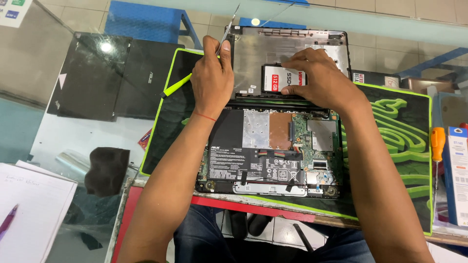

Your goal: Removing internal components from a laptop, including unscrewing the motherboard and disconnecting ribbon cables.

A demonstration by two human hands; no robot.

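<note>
Right hand (319, 78) on red-black-white drive package (282, 78)

Both arms are bare and reach forward, away from the body. The left arm goes up straight, and a thin red thread sits around its wrist. The left hand (211, 78) is closed in a loose fist, with its back facing up and the thumb and fingers pinched together at the top. The right arm comes in from the right side. The right hand (319, 78) lies flat, palm down, its fingers stretched out to the left.
</note>
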